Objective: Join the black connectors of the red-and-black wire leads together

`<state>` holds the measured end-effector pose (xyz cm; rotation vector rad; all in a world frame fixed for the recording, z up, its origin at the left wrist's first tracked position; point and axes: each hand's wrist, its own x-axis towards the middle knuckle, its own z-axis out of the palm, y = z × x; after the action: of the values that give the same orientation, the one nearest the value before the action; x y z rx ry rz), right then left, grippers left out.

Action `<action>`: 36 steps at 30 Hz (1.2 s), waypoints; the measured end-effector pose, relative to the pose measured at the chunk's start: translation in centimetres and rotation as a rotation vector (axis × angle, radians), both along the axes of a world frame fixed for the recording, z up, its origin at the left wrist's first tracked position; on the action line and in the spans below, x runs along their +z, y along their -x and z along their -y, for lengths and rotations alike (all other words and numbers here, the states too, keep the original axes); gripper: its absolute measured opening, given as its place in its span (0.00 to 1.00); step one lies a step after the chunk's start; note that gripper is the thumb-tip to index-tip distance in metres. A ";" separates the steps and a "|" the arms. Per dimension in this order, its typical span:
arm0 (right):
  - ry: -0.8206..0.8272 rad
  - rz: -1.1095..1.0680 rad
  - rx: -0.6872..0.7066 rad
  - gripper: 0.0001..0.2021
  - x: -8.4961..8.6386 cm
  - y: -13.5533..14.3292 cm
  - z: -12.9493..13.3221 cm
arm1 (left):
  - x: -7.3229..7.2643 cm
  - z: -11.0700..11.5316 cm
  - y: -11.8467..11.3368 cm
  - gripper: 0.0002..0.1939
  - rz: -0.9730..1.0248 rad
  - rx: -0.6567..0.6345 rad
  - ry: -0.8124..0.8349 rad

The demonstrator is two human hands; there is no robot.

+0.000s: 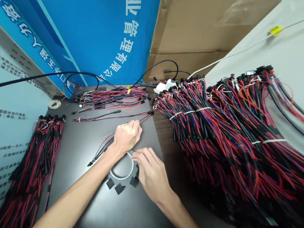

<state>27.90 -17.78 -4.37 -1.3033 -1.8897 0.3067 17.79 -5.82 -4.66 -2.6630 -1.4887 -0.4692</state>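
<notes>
Evidently my left hand [127, 137] was clenched round a thin wire lead [146, 117], just beyond the pale ring [120, 178], with the black connector [152, 113] poking out on the far side of my fist. More dark strands [100, 152] lay to the left of the ring, running in toward my wrist. My right hand [149, 170] was bent inward at the ring's right edge, fingertips close together by its rim; I could not tell whether they pinched anything, since my own fingers hid the spot. Small black patches [119, 188] sat round the near side of the ring, apparently thin and perhaps tacky, so best lifted by one corner. I judged the lead light and limp, apt to bend wherever I left it unsupported, its coating smooth enough to slide under a loose grasp. The place to take hold was the sleeved middle, or the connector's body, rather than the fine wires, which a hard tug could have pulled from their ends. Well beyond the ring lay a loose spread of red and black wires [112, 96]; a thick heap of harnesses [221, 129] filled its right, and a long bundle [38, 159] lay well to its left.
</notes>
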 end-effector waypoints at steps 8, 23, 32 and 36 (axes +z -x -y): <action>0.309 -0.775 -0.193 0.10 1.3 -2.5 -4.0 | 1.1 -0.9 0.7 0.11 0.282 0.078 0.274; 1.056 -1.011 0.129 0.16 1.5 -4.2 -11.0 | 0.3 -6.1 4.0 0.07 0.790 -0.090 0.910; 1.046 -0.980 0.170 0.14 0.4 -4.9 -12.3 | 0.2 -6.0 4.3 0.07 0.849 -0.131 0.957; 0.980 -1.012 0.082 0.12 -0.1 -4.0 -12.5 | 0.3 -5.9 4.4 0.08 0.851 -0.140 0.962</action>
<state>31.86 -5.30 -4.49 -1.2262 -0.8725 1.7166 13.39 0.12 -4.33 -3.5400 -2.1484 -1.3129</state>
